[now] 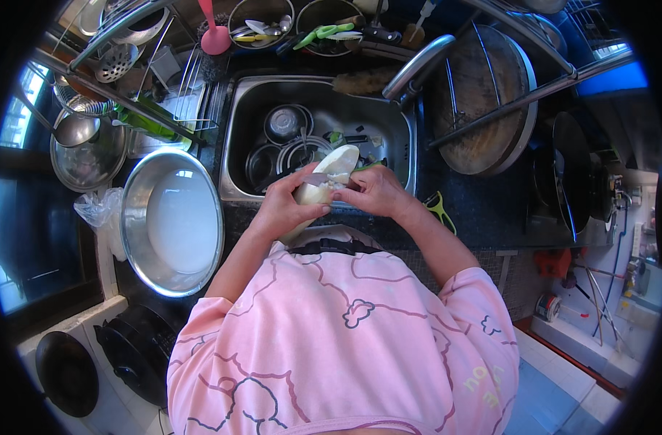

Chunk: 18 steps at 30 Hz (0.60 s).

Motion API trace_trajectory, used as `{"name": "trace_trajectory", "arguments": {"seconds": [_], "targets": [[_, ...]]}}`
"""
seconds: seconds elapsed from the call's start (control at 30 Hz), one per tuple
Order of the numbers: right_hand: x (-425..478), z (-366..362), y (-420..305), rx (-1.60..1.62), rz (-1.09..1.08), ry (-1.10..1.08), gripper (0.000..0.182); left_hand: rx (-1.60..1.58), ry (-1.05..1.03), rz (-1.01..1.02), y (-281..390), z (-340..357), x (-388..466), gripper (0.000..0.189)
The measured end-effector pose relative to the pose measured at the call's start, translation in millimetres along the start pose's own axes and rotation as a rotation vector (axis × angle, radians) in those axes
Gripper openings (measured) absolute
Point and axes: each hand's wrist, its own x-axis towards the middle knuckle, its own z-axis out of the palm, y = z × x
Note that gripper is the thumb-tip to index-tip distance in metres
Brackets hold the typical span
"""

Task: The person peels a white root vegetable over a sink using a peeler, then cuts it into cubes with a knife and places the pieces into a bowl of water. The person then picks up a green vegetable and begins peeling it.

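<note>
Over the front edge of the steel sink (319, 81), my left hand (287, 198) grips a long, pale peeled vegetable (312, 196), its kind not certain. A pale cut piece (339, 160) stands up from its far end, with white, ragged flesh at the join. My right hand (377, 190) is closed at that join, thumb and fingertips on the flesh. A thin greyish, blade-like thing (315, 178) lies against the vegetable near my left fingers; which hand holds it is unclear. Steel bowls (285, 124) and green scraps (337, 138) lie in the sink below.
A large metal basin (214, 217) of whitish liquid stands left of the sink. Right of it are the faucet (418, 68), a round wooden chopping board (483, 109) and a yellow-green handled tool (441, 212). Wire racks (526, 103) overhang both sides; utensil holders (261, 24) line the back.
</note>
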Motion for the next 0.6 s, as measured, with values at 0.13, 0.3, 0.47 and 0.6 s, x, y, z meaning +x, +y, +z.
{"name": "trace_trajectory", "arguments": {"seconds": [0.13, 0.3, 0.47, 0.6], "targets": [[-0.5, -9.3, -9.5, -0.073, -0.354, 0.221, 0.033, -0.328, -0.109, -0.007, -25.2, -6.5, 16.1, 0.084], [-26.0, -20.4, 16.1, -0.338, -0.243, 0.325, 0.028, -0.378, -0.030, -0.065, -26.6, -11.7, 8.8, 0.088], [-53.3, 7.1, 68.5, -0.550, 0.260, 0.317, 0.026, -0.448, 0.047, -0.079, -30.5, -14.9, 4.6, 0.096], [-42.6, 38.4, 52.3, 0.169, 0.432, 0.030, 0.024, -0.526, 0.080, -0.053, -38.2, -17.0, 3.8, 0.095]]}}
